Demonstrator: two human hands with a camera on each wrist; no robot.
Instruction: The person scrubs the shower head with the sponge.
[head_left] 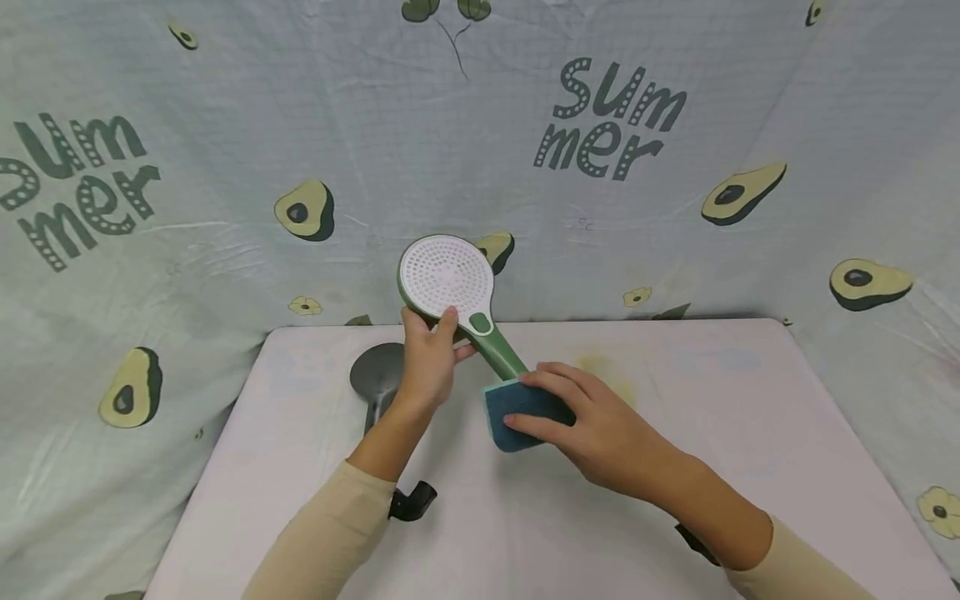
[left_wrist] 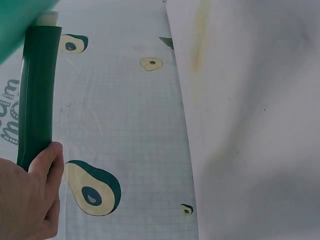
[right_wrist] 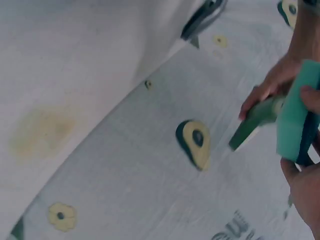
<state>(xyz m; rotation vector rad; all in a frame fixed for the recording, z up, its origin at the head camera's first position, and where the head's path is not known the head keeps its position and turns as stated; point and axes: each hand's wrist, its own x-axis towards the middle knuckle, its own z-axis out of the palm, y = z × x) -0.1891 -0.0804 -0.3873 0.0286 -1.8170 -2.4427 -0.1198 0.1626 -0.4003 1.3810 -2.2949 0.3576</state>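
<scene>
A green shower head (head_left: 447,271) with a white perforated face is held up over the back of the table, tilted, its handle slanting down to the right. My left hand (head_left: 429,360) grips it just below the round head, thumb in front. My right hand (head_left: 611,429) pinches a blue and light-green sponge (head_left: 513,412) against the lower end of the handle. In the left wrist view the green handle (left_wrist: 39,95) rises from the fingers to a blurred green patch. The right wrist view shows the sponge (right_wrist: 291,122) beside the shower head (right_wrist: 252,124).
Behind my left forearm, a dark grey round-headed object (head_left: 377,371) lies on the pale table (head_left: 750,433); a black bent piece (head_left: 414,502) shows beyond the arm. A patterned cloth (head_left: 480,167) with avocados hangs behind the table. The tabletop has a yellowish stain (head_left: 603,375).
</scene>
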